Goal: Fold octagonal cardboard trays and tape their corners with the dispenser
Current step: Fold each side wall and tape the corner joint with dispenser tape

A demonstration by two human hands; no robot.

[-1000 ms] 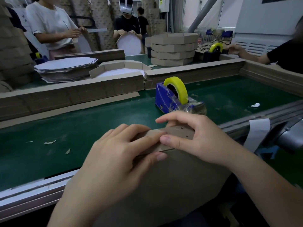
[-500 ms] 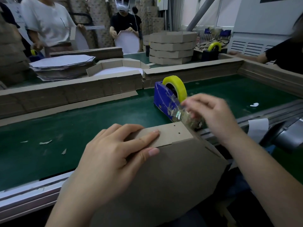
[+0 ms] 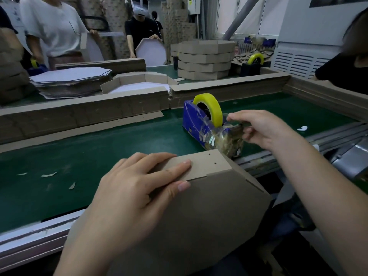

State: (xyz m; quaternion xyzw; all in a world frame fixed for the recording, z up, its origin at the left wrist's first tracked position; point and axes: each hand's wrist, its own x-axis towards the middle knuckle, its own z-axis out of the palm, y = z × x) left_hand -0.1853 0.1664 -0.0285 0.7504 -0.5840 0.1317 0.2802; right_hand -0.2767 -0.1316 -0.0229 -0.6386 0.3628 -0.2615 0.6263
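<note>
A brown octagonal cardboard tray (image 3: 203,212) stands tilted against the near edge of the green belt, bottom side toward me. My left hand (image 3: 135,186) presses a folded side flap against the tray's upper corner, thumb and fingers clamping it. A blue tape dispenser (image 3: 201,124) with a yellow tape roll (image 3: 211,104) sits on the belt just beyond the tray. My right hand (image 3: 258,128) is at the dispenser's cutter end, fingers curled and pinching the clear tape end there.
The green conveyor belt (image 3: 99,148) has low cardboard walls along its far and right sides. Behind it lie a stack of flat blanks (image 3: 71,80), a half-folded tray (image 3: 139,84), a pile of finished trays (image 3: 205,60) and a second dispenser (image 3: 253,64). Other people work nearby.
My right hand left the tray's corner and moved up and right to the dispenser's cutter end. My left hand kept holding the flap on the tray.
</note>
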